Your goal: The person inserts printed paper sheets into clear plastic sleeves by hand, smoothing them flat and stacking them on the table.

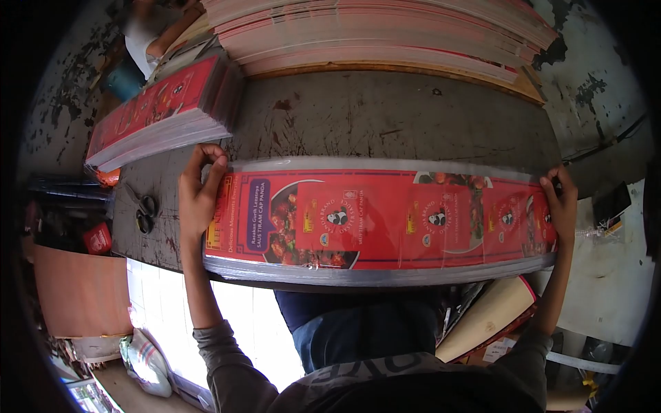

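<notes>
Across the near edge of the dark table lies a long stack of red printed sheets (382, 220) in clear plastic, with panda logos and food pictures. At the stack's left end is my left hand (201, 186), its thumb and fingers pinched together at the far left corner. My right hand (561, 193) is at the opposite end, thumb and fingers closed at the far right corner of the plastic. Both forearms run along the short ends of the stack.
Black scissors (143, 208) lie left of my left hand. Another stack of red sheets (155, 113) sits at the back left. Piled boards or paper (372, 34) line the table's (330, 113) far side. Another person (155, 41) is at the upper left.
</notes>
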Action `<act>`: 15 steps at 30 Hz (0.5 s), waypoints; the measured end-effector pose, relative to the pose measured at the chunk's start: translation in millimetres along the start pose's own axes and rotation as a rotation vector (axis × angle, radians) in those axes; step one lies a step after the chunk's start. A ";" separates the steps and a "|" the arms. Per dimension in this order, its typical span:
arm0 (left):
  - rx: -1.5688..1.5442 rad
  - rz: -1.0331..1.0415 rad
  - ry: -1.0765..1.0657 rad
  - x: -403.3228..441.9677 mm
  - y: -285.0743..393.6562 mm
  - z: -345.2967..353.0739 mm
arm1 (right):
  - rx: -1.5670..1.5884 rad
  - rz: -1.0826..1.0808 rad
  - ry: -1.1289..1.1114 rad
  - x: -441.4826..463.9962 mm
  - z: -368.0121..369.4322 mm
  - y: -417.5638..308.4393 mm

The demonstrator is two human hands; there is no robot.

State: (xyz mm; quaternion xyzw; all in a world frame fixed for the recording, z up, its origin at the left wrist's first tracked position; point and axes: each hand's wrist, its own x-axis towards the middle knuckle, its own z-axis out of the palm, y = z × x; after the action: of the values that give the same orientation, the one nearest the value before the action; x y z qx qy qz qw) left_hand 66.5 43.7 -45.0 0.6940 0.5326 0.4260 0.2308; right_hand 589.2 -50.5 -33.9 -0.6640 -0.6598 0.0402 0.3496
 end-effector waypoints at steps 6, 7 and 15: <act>0.115 0.076 0.177 -2.2 -18.9 -15.1 | 0.010 -0.004 0.004 0.2 -0.1 -0.9; 0.091 0.120 0.238 -0.7 -25.7 -22.7 | -0.007 -0.011 0.004 -0.2 0.5 -1.1; 0.170 -0.152 0.066 -70.4 28.6 -30.3 | -0.040 0.024 0.033 -1.3 -0.5 -9.1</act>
State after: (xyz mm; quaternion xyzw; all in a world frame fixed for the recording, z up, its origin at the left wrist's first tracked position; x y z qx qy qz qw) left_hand 51.7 -35.6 -31.1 0.6541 0.6254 0.3831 0.1849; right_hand 581.6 -52.9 -29.4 -0.6792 -0.6467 0.0201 0.3465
